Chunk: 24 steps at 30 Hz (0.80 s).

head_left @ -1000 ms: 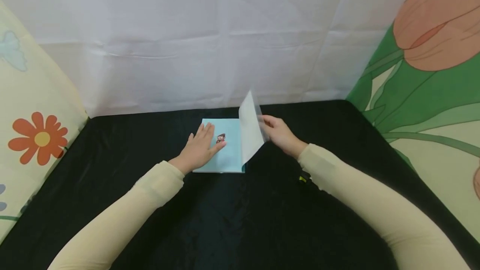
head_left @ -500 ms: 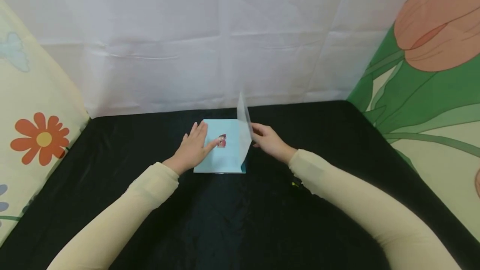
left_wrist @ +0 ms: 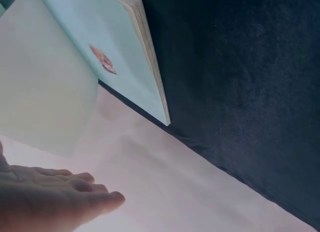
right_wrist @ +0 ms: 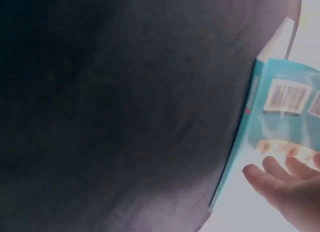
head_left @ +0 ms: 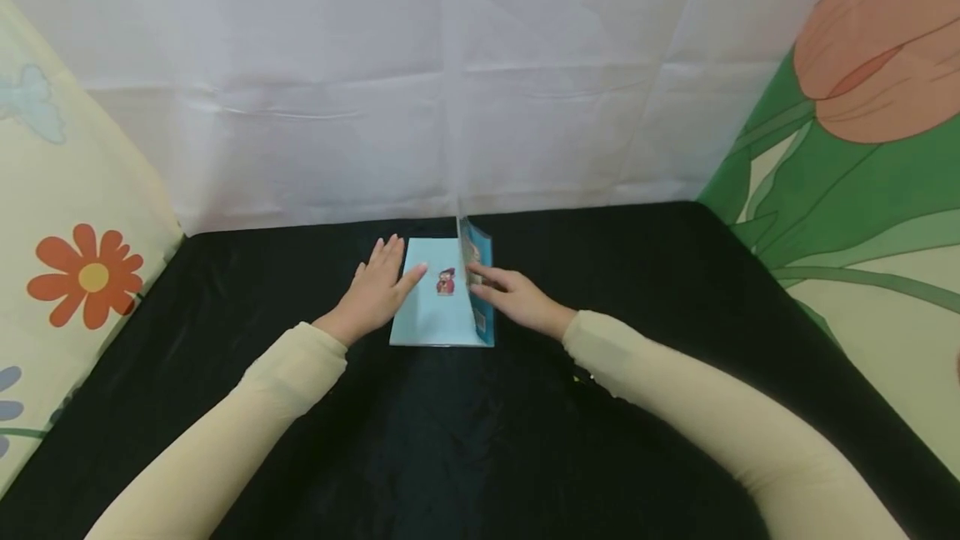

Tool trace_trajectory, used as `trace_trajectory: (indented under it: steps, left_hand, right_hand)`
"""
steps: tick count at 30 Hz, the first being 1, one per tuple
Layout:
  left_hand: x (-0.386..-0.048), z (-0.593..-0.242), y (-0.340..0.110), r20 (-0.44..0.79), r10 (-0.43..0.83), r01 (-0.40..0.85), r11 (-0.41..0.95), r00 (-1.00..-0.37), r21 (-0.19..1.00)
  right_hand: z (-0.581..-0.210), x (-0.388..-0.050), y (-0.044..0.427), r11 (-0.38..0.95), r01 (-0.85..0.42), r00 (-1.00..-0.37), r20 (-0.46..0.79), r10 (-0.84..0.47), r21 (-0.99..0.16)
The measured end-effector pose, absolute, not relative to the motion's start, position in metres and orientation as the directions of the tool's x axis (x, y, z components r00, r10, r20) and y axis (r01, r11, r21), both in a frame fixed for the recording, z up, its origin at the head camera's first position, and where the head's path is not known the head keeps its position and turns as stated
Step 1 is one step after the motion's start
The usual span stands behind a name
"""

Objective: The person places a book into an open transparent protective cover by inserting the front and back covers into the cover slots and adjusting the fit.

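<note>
A book with a pale blue page (head_left: 427,315) lies on the black cloth, with a small reddish figure (head_left: 446,282) printed on that page. Its blue cover (head_left: 485,250) stands nearly upright along the right side. My right hand (head_left: 528,298) has extended fingers against or very near the cover's outer face; in the right wrist view that face bears a barcode (right_wrist: 287,96). My left hand (head_left: 371,290) is spread at the book's left edge, thumb over the page; firm contact cannot be told. The cover's pale inner side (left_wrist: 45,76) shows in the left wrist view.
Black cloth (head_left: 300,457) covers the table. A white curtain (head_left: 315,90) hangs behind it. Flower-printed cloths stand at the left (head_left: 90,173) and right (head_left: 885,273). A small dark and yellow item (head_left: 581,375) shows beneath the right sleeve.
The cover has swung leftward from leaning right to nearly upright, its outer face now showing. My right hand has moved left with it. My left hand has slid left toward the page's edge.
</note>
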<state>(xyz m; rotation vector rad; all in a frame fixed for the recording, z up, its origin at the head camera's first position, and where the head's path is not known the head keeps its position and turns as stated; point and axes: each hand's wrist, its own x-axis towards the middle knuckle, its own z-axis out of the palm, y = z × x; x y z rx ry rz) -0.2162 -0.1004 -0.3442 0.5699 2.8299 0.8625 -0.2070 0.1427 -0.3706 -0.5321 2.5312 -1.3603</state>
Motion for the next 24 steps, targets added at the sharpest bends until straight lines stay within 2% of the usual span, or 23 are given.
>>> trace_trajectory:
  steps: [8,17,24]
  left_hand:
    - [-0.217,-0.344,-0.104,-0.013,0.395,0.299,0.717,-0.919,0.629]
    - [-0.217,-0.348,-0.102,-0.015,0.385,0.291,0.722,-0.923,0.628]
    - [-0.218,-0.351,-0.101,-0.016,0.41,0.32,0.735,-0.912,0.599]
  right_hand:
    - [-0.378,-0.202,0.136,0.589,-0.269,-0.857,-0.09,-0.508,-0.762]
    - [-0.385,-0.202,0.133,0.597,-0.347,-0.807,-0.093,-0.583,-0.724]
    - [-0.386,-0.202,0.13,0.674,-0.407,-0.779,-0.15,-0.609,-0.617]
